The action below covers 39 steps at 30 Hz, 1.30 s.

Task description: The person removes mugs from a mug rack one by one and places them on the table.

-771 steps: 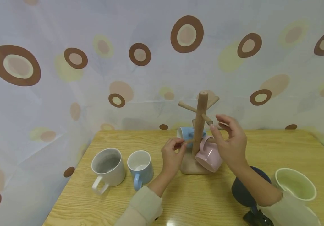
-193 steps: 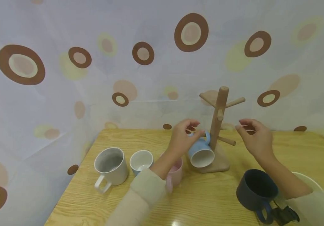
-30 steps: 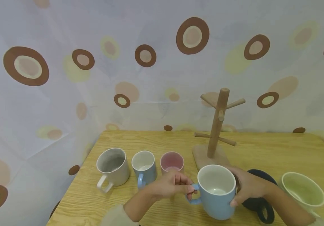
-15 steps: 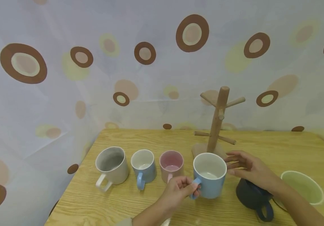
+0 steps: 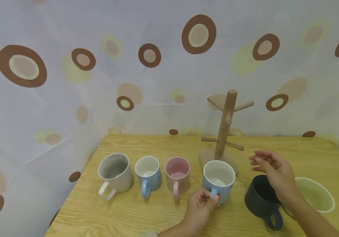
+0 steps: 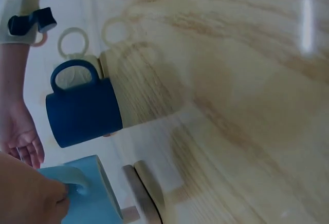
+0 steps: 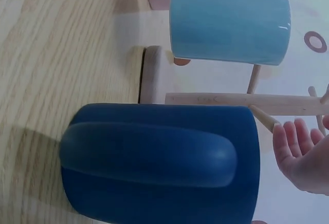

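Note:
My left hand (image 5: 200, 209) pinches the handle of a large light blue mug (image 5: 226, 191), which stands upright in front of the wooden mug tree (image 5: 225, 128). Its handle points toward me. In the left wrist view, that hand's fingers (image 6: 56, 198) curl at the same handle. My right hand (image 5: 280, 176) is held loosely above and behind a dark navy mug (image 5: 253, 200), holding nothing. The right wrist view shows its relaxed fingers (image 7: 293, 139) near the tree's lower peg, apart from the navy mug (image 7: 159, 167). No mug hangs on the tree's pegs.
Left of the blue mug stand a pink mug (image 5: 182, 184), a small light blue mug (image 5: 154, 179) and a white mug (image 5: 125, 181) in a row. A pale green mug (image 5: 314, 194), partly behind my right forearm, stands on the right. A spotted cloth (image 5: 163, 115) rises behind the table.
Mugs that hung on the tree earlier are off it. Over the last second, the large blue mug moved toward the tree and its handle turned toward me; my right hand released it and moved right.

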### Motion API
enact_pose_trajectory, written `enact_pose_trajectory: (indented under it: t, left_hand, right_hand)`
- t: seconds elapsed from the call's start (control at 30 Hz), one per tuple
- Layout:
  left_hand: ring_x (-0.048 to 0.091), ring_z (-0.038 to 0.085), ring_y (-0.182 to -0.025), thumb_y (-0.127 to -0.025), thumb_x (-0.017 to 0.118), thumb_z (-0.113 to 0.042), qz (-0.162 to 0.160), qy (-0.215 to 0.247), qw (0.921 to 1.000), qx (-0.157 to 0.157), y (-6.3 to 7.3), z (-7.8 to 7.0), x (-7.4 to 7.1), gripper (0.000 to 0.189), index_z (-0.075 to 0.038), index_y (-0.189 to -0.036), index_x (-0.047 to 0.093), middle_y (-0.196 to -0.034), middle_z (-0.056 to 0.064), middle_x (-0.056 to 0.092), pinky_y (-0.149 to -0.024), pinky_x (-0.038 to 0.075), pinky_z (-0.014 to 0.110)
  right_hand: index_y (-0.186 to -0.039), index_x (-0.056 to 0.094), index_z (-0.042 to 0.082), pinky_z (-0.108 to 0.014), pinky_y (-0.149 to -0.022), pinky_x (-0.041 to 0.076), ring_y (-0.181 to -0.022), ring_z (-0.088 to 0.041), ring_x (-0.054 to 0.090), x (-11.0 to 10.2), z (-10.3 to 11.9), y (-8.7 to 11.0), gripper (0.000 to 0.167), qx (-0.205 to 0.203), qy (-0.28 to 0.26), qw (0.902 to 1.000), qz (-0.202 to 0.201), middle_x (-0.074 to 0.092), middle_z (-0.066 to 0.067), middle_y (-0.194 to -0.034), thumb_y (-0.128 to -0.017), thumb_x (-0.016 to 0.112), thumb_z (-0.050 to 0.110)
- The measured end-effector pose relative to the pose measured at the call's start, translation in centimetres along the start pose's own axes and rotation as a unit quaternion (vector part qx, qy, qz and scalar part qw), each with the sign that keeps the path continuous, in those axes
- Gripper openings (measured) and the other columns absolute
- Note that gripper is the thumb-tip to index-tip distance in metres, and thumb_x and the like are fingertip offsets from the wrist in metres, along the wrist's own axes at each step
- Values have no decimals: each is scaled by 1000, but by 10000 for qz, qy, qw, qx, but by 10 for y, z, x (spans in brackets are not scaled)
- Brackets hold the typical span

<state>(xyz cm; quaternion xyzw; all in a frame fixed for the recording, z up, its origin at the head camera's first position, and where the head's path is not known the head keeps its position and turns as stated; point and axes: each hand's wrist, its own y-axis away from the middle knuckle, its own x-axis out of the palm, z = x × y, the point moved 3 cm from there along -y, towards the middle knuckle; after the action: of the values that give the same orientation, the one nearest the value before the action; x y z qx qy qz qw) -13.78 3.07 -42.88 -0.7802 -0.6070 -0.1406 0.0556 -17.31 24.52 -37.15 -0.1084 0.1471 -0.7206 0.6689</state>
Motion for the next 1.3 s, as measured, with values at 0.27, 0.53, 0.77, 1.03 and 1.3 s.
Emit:
enact_pose_trajectory:
  t: [0.27,0.53,0.77,1.03,1.3]
  left_hand:
    - [52,2,-67,-87,55,1,-300,-89,9995,40,1,10,4,10,6,-81,49,-90,27,65,-65,42,12]
    - [50,0,-61,-82,57,4,-677,-257,9966,384,-4,22,5,15,15,-79,48,-81,32,63,-58,39,11]
    - [46,-1,-57,-81,61,1,-915,-472,9940,363,-4,25,2,17,10,-74,48,-69,16,63,-54,37,12]
    - [50,-1,-59,-80,61,1,-1003,-400,9932,428,-3,25,2,17,11,-75,48,-69,19,63,-56,39,12]
    - [48,2,-57,-79,65,-4,-930,-327,9951,49,-8,28,7,15,3,-72,53,-63,-1,57,-54,40,13]
  right_hand:
    - [-100,61,14,-14,-66,53,-78,-1,63,2,-4,3,17,27,-164,9983,-563,68,11,-85,-94,49,4]
    - [-99,61,13,-14,-66,53,-77,-1,63,7,-5,4,15,175,-141,9974,-684,68,11,-84,-94,50,5]
    - [-99,61,11,-14,-66,52,-78,-2,63,8,-3,6,15,119,-222,9974,-682,67,10,-85,-94,48,4]
    - [-99,62,11,-15,-69,53,-81,-4,63,8,-3,6,16,37,-399,9976,-571,67,8,-86,-95,48,5]
    - [-95,64,10,-15,-67,52,-78,-4,64,7,-4,6,18,44,-649,9957,-667,68,7,-83,-94,48,2]
